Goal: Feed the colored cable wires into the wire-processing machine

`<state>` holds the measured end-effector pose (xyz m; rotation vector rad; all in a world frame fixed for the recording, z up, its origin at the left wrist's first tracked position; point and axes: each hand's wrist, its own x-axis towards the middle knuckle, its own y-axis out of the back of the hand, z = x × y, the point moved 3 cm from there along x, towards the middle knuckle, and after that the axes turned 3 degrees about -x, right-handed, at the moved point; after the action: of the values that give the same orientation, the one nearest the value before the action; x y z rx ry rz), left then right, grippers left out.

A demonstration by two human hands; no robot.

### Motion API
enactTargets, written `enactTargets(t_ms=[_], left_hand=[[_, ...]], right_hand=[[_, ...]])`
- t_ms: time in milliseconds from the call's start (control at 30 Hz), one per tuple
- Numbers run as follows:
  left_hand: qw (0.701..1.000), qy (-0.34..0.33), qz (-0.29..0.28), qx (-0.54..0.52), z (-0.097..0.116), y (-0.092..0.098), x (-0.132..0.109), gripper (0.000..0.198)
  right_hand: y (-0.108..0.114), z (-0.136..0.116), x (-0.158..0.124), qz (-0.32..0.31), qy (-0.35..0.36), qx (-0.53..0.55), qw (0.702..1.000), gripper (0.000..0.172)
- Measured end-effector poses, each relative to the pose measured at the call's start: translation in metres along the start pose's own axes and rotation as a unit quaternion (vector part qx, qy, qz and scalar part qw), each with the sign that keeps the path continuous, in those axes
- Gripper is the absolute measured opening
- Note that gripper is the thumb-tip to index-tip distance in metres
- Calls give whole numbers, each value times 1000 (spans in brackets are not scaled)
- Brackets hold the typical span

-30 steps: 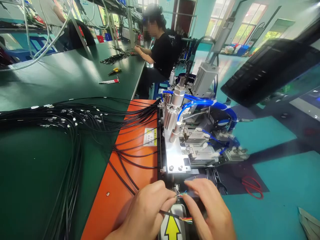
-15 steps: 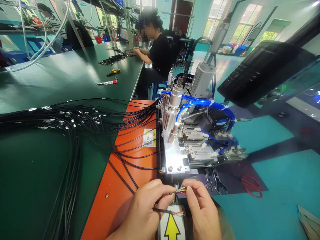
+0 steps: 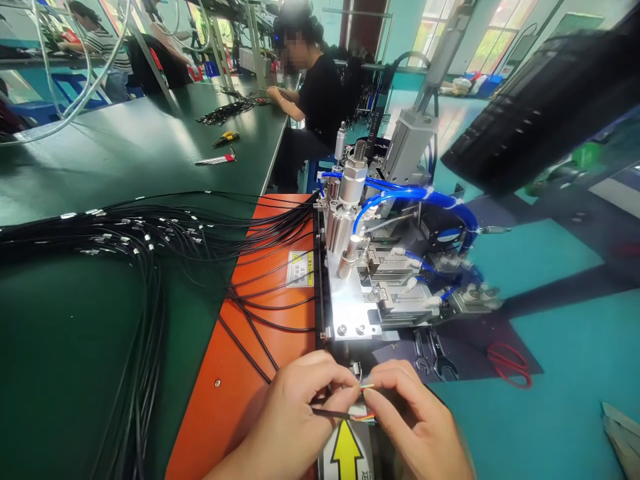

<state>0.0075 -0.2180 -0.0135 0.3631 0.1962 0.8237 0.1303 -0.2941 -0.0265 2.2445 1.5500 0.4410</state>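
Well, both hands are close together at the near end of the machine, curled and pinching, neither one open. The left hand (image 3: 295, 410) has its thumb and fingers closed on a black sheathed cable (image 3: 333, 414), whose stripped end fans out into thin coloured wires (image 3: 367, 418). The right hand (image 3: 415, 420) pinches at those fine wires between its fingertips (image 3: 373, 393), though the fingers hide exactly how many it has. Just below the hands sits a pale foot-pedal-like plate with a yellow arrow (image 3: 346, 453).

Directly ahead stands a pneumatic wire-processing machine on a polished aluminium plate (image 3: 350, 307), its cylinders laced with blue air tubing (image 3: 405, 195). To its left, an orange base panel (image 3: 240, 380) carries a yellow warning label (image 3: 300, 269). Many black cables (image 3: 150, 230), tipped with small metal terminals, sweep across the panel and along the green counter (image 3: 65, 353). Two wrenches (image 3: 430, 357) lie beside the machine's right side. Farther up the counter are yellow-handled pliers (image 3: 226, 139), a red-and-white tool (image 3: 215, 159), and a small cable bundle (image 3: 225, 112), with a seated co-worker (image 3: 320, 100) working at the counter's edge.
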Motion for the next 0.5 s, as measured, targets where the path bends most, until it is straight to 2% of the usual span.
enactTargets(t_ms=[167,267,367,433,500], left_hand=[[1000,-18,-12,14,3,0,0,15],[999,-24,-22,7,4,1,0,16],[999,-27,-39,3,3,2,0,15],[998,-32,-48,1,4,2,0,15],[998,-39,-49,1,5,3,0,14]], right_hand=[[2,-9,2,-19,52,-57,997,24],[4,-10,2,-33,58,-68,995,21],[7,-12,4,-24,104,-72,992,10],[8,-13,6,-41,143,-74,986,12],[8,-13,8,-67,147,-78,984,14]])
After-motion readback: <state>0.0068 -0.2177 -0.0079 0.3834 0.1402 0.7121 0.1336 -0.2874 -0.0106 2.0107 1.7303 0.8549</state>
